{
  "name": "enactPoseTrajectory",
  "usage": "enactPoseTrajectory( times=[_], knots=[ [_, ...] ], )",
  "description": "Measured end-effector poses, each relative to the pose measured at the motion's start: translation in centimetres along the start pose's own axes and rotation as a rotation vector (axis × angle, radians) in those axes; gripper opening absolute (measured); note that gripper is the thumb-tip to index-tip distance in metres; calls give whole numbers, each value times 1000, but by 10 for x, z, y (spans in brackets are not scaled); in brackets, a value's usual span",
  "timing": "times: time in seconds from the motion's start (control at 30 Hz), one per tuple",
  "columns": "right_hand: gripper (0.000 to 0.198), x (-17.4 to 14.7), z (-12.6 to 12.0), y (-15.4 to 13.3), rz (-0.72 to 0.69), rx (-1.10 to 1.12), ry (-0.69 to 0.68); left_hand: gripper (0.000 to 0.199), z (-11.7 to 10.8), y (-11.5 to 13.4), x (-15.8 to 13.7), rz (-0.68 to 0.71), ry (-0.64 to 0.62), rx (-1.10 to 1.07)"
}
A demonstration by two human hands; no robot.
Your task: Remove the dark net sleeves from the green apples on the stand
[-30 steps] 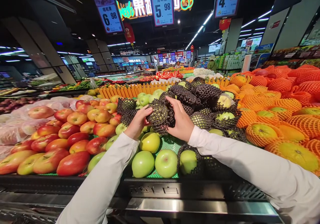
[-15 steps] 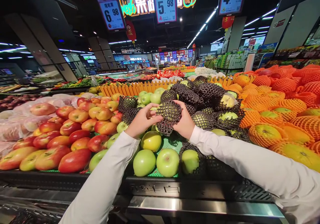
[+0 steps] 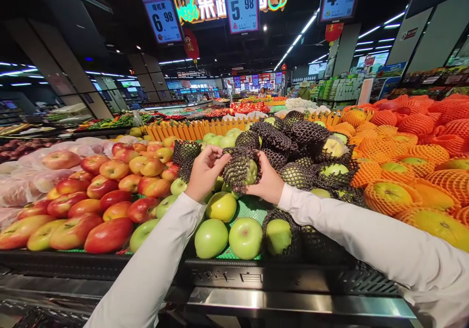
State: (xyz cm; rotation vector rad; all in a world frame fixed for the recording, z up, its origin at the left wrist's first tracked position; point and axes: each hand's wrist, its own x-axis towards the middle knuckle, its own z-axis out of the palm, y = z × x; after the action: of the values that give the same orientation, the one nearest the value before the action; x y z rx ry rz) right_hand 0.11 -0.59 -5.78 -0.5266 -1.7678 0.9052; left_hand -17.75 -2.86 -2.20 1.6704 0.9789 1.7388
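Observation:
Between my hands, above the display, is a green apple (image 3: 251, 172) in a black foam net (image 3: 234, 169). My right hand (image 3: 269, 181) cups the apple from the right, fingers curled around its side. On the other side my left hand (image 3: 207, 173) pinches the net's edge between thumb and fingers. Part of the apple's green skin shows bare at the net's right end. Below my hands lie bare green apples (image 3: 245, 238) on a green mat (image 3: 249, 211). More netted green apples (image 3: 296, 175) are heaped just right of my right hand.
Red and yellow apples (image 3: 110, 201) fill the left side of the stand. Oranges in orange foam nets (image 3: 395, 191) are piled on the right. A black ledge (image 3: 234, 275) runs along the front. Price signs (image 3: 242, 6) hang overhead, and a person (image 3: 304, 90) stands far back.
The netted apple has turned and shifted slightly left, and bare green skin now shows at its right end. My left fingers have closed on the net's edge.

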Motion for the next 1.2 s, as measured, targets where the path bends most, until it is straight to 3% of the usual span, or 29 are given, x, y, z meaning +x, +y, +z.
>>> enactPoseTrajectory(
  times=[0.13,0.27,0.33,0.4,0.5,0.6,0.7,0.8,0.9,0.97,1.03,1.2],
  knots=[
    [101,-2,1,0,31,118,-27,39,-3,1,1,121,-51,86],
    [99,-1,1,4,54,190,-27,28,-11,7,-1,245,-328,236],
    [93,0,0,5,33,233,-19,36,-13,9,-2,227,-462,238],
    [91,0,-1,3,33,256,-17,59,-13,9,-4,204,-523,254],
    [90,1,-3,-2,22,248,-14,92,-10,9,-7,201,-538,346],
    [89,1,-4,-10,121,305,-32,88,-9,7,-7,245,-480,409],
    [88,-1,-6,-20,222,308,-87,80,-11,0,-3,324,-301,428],
    [92,-5,-8,-29,39,1,-73,79,-15,-8,2,340,-98,345],
    [105,-7,-10,-35,-305,-367,-44,74,-16,-12,5,249,-47,230],
    [106,-8,-10,-36,-485,-538,-69,69,-15,-13,2,176,-108,155],
    [100,-8,-10,-35,-580,-645,-133,68,-14,-15,-3,99,-213,74],
    [78,-8,-11,-29,-589,-605,-196,77,-13,-26,-14,-121,-381,3]
  ],
)
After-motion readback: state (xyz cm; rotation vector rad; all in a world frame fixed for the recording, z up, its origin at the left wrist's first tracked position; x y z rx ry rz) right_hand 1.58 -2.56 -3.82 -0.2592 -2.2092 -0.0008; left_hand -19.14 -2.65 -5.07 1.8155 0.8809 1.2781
